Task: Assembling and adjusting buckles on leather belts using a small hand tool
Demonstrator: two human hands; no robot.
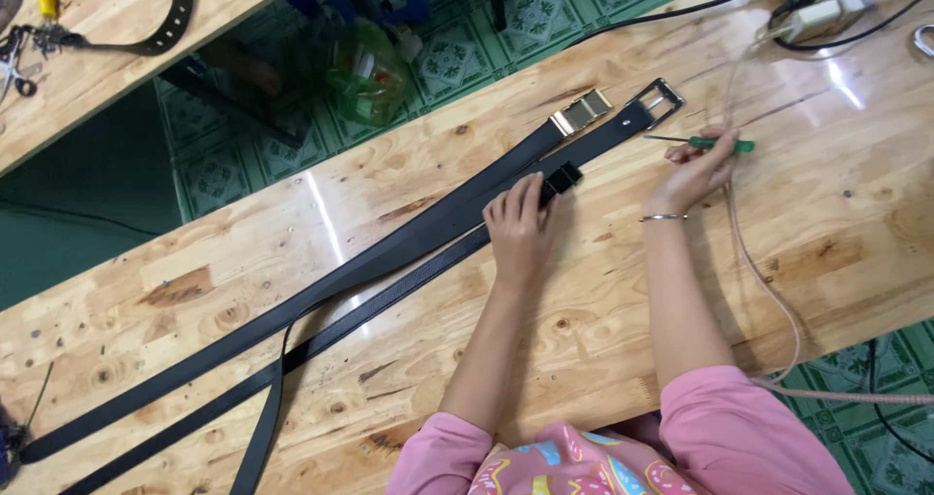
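Several black belts (389, 262) lie lengthwise along the wooden table (603, 291). One ends in a gold buckle (581, 112), another in a silver frame buckle (658, 99), a third in a black clasp (561, 179). My left hand (519, 225) presses flat on the belt just behind the black clasp. My right hand (699, 169) holds a small green-handled screwdriver (715, 144) near the silver buckle. A thin bracelet circles my right wrist.
A pinkish cord (754, 262) runs from the far right of the table past my right arm and off the near edge. A power strip (827, 4) with black cables sits at the far right. A second table (97, 57) at upper left carries another belt and small tools.
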